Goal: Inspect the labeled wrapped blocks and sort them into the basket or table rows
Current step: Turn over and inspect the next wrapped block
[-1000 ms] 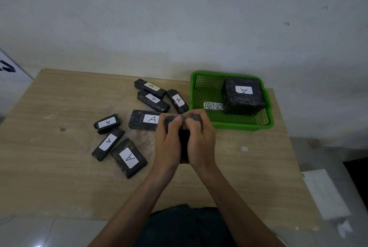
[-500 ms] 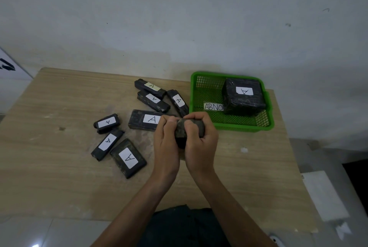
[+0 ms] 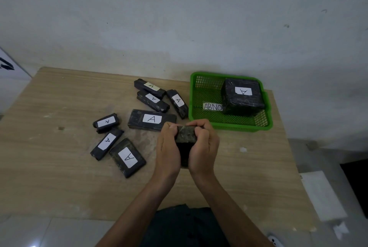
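Now both hands, left hand [image 3: 168, 147] and right hand [image 3: 204, 145], grip a dark block [image 3: 186, 137] above the surface [image 3: 59, 177], its label hidden; the basket [image 3: 201, 119] note reads "ABNO", perhaps cut off.

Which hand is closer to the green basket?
Right. The right hand is just in front of the green basket; the left hand is farther left, past the right one.

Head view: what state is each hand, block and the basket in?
Left hand: grips the held block.
Right hand: grips the same block.
Held block: between both hands, label hidden.
Green basket: on table, holds one block.
Large block: in basket, label up.
Loose blocks: seven on table, labels up.
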The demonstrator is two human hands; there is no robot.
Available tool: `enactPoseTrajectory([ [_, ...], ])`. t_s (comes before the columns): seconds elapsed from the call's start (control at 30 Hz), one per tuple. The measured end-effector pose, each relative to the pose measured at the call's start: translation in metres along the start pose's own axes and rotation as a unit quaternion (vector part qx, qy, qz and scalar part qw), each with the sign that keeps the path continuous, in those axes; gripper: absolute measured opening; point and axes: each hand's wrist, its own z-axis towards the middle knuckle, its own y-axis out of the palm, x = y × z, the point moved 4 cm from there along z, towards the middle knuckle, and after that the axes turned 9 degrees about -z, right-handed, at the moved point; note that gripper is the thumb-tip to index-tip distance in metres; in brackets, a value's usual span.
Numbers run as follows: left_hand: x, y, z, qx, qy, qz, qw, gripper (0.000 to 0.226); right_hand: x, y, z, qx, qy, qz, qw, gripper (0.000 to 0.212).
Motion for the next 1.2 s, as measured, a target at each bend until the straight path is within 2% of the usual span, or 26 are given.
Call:
enactPoseTrajectory([
  [0.1, -0.004, 0.002, 0.007, -0.020, -0.060, -0.058, 0.996, 0.035, -0.006, -0.002, 0.001, -0.005, -0.044, 0.043, 0.998, 0.018],
  [0.2, -0.004, 0.003, 0.012, -0.028, -0.132, -0.130, 0.982, 0.054, -0.013, -0.006, 0.003, -0.019, -0.108, 0.093, 0.990, 0.020],
  [0.27, -0.009, -0.002, 0.009, -0.052, -0.227, -0.164, 0.958, 0.053, -0.015, -0.009, 0.002, -0.045, -0.151, 0.108, 0.982, 0.020],
  [0.33, -0.012, -0.006, 0.002, -0.123, -0.332, -0.176, 0.918, 0.051, -0.016, -0.009, 0.000, -0.089, -0.182, 0.094, 0.975, 0.019],
  [0.4, -0.011, -0.011, -0.002, -0.161, -0.373, -0.211, 0.889, 0.045, -0.015, -0.010, -0.003, -0.132, -0.191, 0.092, 0.968, 0.020],
  [0.5, -0.013, -0.016, -0.002, -0.177, -0.351, -0.214, 0.894, 0.025, -0.015, -0.014, -0.005, -0.161, -0.170, 0.130, 0.963, 0.024],
  [0.6, -0.016, -0.022, -0.002, -0.171, -0.338, -0.179, 0.908, 0.026, -0.014, -0.018, 0.001, -0.109, -0.098, 0.096, 0.985, 0.020],
  [0.63, -0.016, -0.025, -0.002, -0.170, -0.333, -0.166, 0.912, 0.028, -0.010, -0.019, 0.007, -0.082, -0.052, 0.068, 0.993, 0.019],
  [0.7, -0.017, -0.028, -0.001, -0.169, -0.323, -0.131, 0.922, 0.031, 0.004, -0.021, 0.020, -0.066, 0.067, 0.003, 0.996, 0.031],
  [0.77, -0.017, -0.029, -0.001, -0.173, -0.306, -0.097, 0.931, 0.033, 0.022, -0.020, 0.030, -0.117, 0.205, -0.022, 0.972, 0.039],
  [0.83, -0.016, -0.030, 0.000, -0.175, -0.283, -0.057, 0.941, 0.033, 0.032, -0.017, 0.032, -0.177, 0.288, 0.004, 0.941, 0.025],
  [0.9, -0.016, -0.031, 0.000, -0.178, -0.263, -0.015, 0.948, 0.033, 0.032, -0.014, 0.031, -0.218, 0.296, 0.005, 0.930, 0.016],
  [1.0, -0.016, -0.033, 0.001, -0.174, -0.243, 0.024, 0.954, 0.032, 0.028, -0.012, 0.031, -0.223, 0.263, -0.006, 0.938, 0.011],
  [1.13, -0.011, -0.032, 0.005, -0.143, -0.214, 0.043, 0.965, 0.045, 0.024, -0.010, 0.025, -0.218, 0.211, -0.022, 0.953, 0.022],
  [1.2, -0.010, -0.031, 0.010, -0.109, -0.199, 0.025, 0.974, 0.045, 0.021, -0.009, 0.019, -0.239, 0.181, -0.052, 0.953, 0.031],
])
